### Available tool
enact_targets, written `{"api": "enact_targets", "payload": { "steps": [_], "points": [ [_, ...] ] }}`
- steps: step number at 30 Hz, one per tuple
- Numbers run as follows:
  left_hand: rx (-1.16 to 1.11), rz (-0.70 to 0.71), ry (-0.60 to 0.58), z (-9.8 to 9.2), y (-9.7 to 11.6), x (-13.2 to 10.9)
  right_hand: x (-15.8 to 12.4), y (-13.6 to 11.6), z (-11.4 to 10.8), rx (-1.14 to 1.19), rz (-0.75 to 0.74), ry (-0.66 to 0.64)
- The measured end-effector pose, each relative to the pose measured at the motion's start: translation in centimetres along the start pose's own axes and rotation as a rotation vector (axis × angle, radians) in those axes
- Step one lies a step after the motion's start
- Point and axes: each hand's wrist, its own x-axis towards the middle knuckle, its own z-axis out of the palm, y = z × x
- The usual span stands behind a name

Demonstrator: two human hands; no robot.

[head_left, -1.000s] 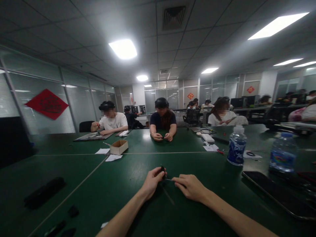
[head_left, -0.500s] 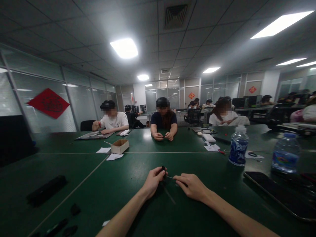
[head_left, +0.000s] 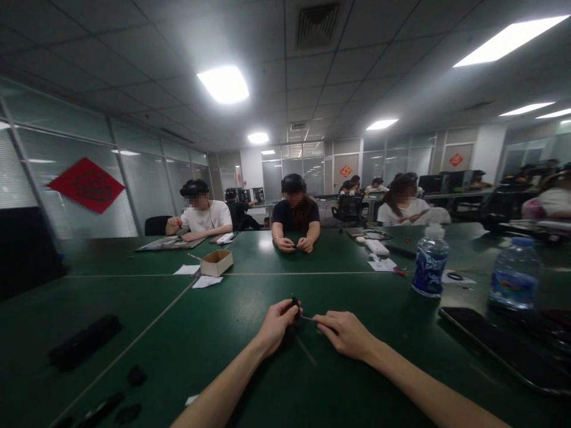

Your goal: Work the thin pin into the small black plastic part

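My left hand is closed, pinching a small black part upright between thumb and fingers; its exact kind is too small to make out. My right hand is closed around the end of a thin metal rod-like tool, whose handle is hidden in the fingers. The tool's far end points left and meets or nearly meets the black part. Both hands are just above the green table. A faint pale streak, perhaps a reflection, shows on the tabletop below them.
At right stand two plastic bottles beside a dark phone. Lower left lie a long black object and several small black pieces. A cardboard box sits ahead near papers. Co-workers sit opposite.
The view has shifted very slightly. Both hands keep nearly the same place and grip, with the tool still pointed at the black part.
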Motion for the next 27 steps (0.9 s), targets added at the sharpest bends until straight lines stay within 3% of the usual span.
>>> {"api": "enact_targets", "payload": {
  "steps": [15, 20, 27],
  "points": [
    [-0.017, -0.018, -0.013, -0.2, 0.0, 0.3, 0.1, -0.2, 0.1, -0.036, 0.081, -0.017],
    [0.043, -0.050, -0.112, 0.1, 0.3, 0.0, 0.6, 1.0, 1.0, 0.087, 0.256, 0.182],
    [-0.135, -0.047, 0.031, -0.1, 0.1, 0.2, 0.1, 0.3, 0.4, 0.086, 0.055, 0.057]
  ]
}}
